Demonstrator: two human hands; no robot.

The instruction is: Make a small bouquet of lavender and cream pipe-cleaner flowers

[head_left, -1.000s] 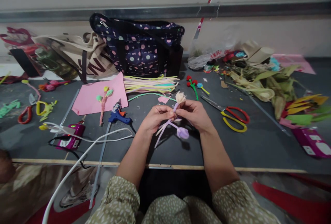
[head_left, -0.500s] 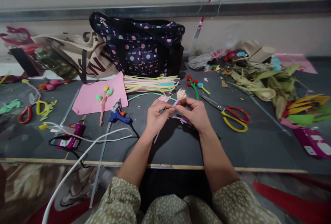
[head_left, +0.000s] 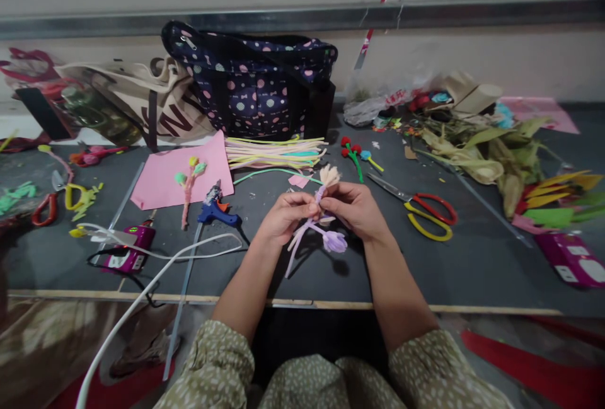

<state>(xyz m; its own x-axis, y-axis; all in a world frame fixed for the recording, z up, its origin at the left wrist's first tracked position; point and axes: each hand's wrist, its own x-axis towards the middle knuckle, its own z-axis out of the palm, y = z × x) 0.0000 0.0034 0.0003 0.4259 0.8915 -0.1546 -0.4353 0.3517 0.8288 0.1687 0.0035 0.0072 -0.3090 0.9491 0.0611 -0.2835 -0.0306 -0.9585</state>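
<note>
Between my two hands is a pipe-cleaner flower (head_left: 334,242) with a lilac bloom hanging low, a cream bloom at the top and lilac stems trailing toward me. My left hand (head_left: 287,217) pinches the stems with thumb and forefinger. From the other side, my right hand (head_left: 355,208) grips the same stems just below the cream bloom. Fingers hide part of where the stems join. Beyond my hands lie a small pink paper scrap (head_left: 299,181) and a bundle of pastel pipe cleaners (head_left: 276,152). Scissors (head_left: 416,204) rest to the right of my right hand.
A blue glue gun (head_left: 217,210) and its cord lie left of my hands, near a pink sheet (head_left: 155,179). A white cable (head_left: 155,280) crosses the table's front edge. Corn husks (head_left: 491,150) are heaped at right; a dotted bag (head_left: 255,87) stands behind.
The flower has turned in my hands, so the lilac bloom now hangs in plain view below my fingers. My left hand has shifted slightly toward me.
</note>
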